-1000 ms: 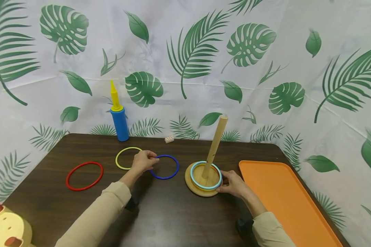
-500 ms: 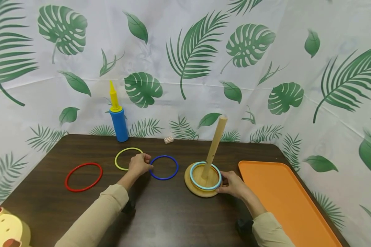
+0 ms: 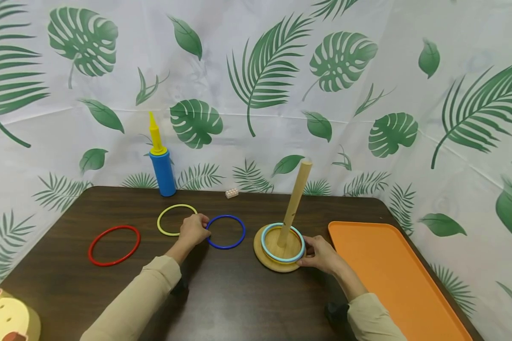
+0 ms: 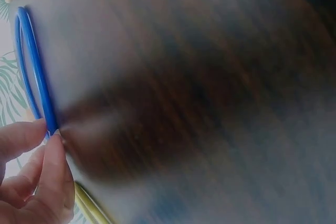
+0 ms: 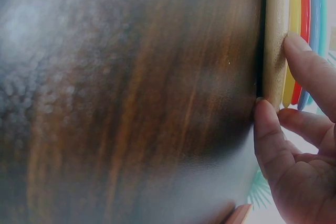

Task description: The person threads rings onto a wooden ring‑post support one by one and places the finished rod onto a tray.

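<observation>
My left hand (image 3: 194, 229) is at the left edge of a thin blue ring (image 3: 244, 232) that lies on the dark table. In the left wrist view, thumb and fingertips pinch that blue ring (image 4: 39, 72). My right hand (image 3: 322, 253) holds the right edge of a round wooden base (image 3: 260, 253) with an upright peg (image 3: 297, 194). Around the peg lie stacked rings, with a light blue ring (image 3: 264, 246) on top. From the side, the right wrist view shows a yellow ring (image 5: 295, 3) and a red ring (image 5: 305, 3) lower in the stack, above the base's rim (image 5: 275, 35).
A yellow-green ring (image 3: 160, 225) and a red ring (image 3: 91, 251) lie on the left. Behind stand a blue-and-yellow hand pump (image 3: 164, 173) and a small pale toy brick (image 3: 232, 193). An orange tray (image 3: 379, 265) is at right, a yellow toy (image 3: 13, 317) at lower left.
My left hand has drawn back slightly leftward from above the blue ring's upper left to its left edge. The right hand and the peg stand stay in place.
</observation>
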Demonstrator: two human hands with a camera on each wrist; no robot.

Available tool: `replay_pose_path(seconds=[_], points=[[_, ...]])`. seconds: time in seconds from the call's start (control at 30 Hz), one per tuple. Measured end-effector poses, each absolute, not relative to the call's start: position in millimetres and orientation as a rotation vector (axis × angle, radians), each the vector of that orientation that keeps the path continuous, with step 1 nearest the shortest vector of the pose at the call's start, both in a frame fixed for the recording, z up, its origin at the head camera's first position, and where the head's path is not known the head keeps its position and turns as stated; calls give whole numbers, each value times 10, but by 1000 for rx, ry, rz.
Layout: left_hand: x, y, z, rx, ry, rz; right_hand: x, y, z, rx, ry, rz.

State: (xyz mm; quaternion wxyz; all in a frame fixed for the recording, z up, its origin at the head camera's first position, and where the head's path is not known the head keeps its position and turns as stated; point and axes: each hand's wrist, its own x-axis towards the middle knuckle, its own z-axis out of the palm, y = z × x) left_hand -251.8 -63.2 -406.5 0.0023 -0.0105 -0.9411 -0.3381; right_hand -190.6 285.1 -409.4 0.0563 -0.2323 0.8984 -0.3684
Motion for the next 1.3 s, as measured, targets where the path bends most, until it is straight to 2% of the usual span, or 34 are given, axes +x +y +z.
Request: replay_pose_path(seconds=[0.4,0.83,1.3], points=[[-2580,-671,-4115,-40,-2987,-979,-1903,2843,-4091,-676,2733,-1109],[-2505,-638,-3979,2,-3066,-1029,-1915,2849,-4095,-675,2742,-1097],[-2528,-619,-3867,29,-2958,-1436,-1903,2849,-4099,-702,2743,-1088]])
